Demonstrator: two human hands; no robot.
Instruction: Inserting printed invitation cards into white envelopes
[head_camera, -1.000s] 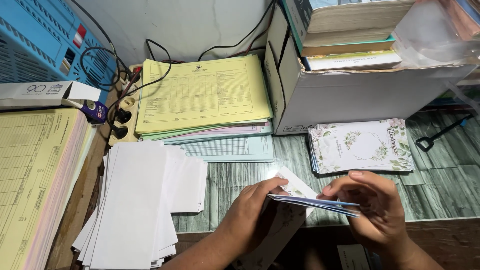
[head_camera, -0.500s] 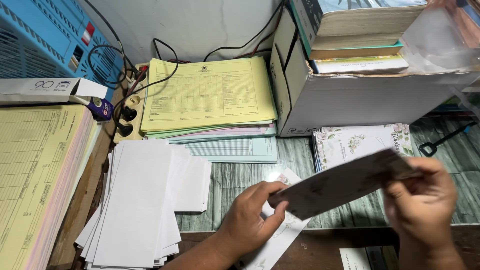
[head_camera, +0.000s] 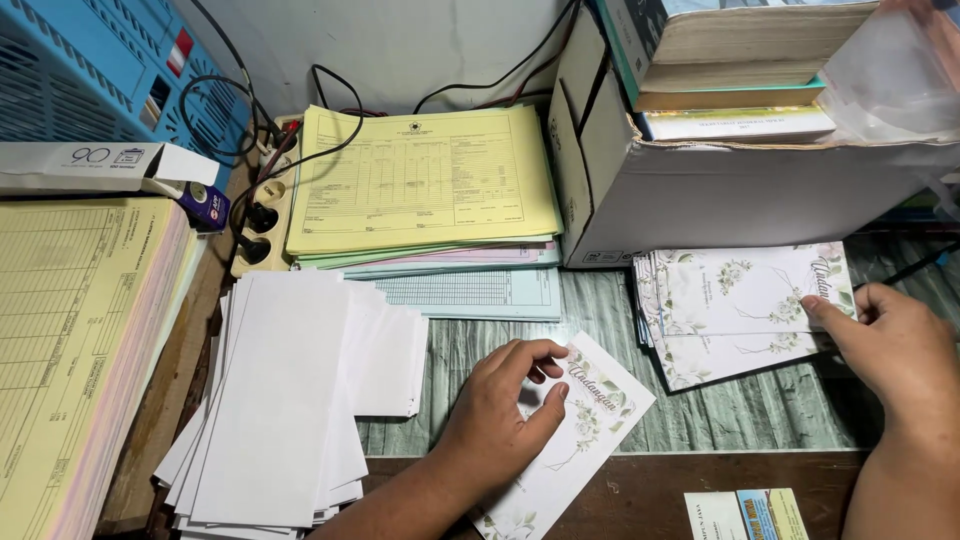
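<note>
left hand (head_camera: 500, 420): fingers spread flat, pressing a floral invitation card (head_camera: 585, 430) at the desk's front edge, gripping nothing | right hand (head_camera: 885, 350): fingertips loosely curled, touching the right edge of the floral card stack (head_camera: 740, 305) under the white cardboard box (head_camera: 740, 195) | blank white envelopes (head_camera: 290, 400) left | yellow form pad (head_camera: 420, 180) behind

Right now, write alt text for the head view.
The left hand presses a floral card on the desk while the right hand touches the top of a floral card stack. Blank white envelopes lie left.
</note>
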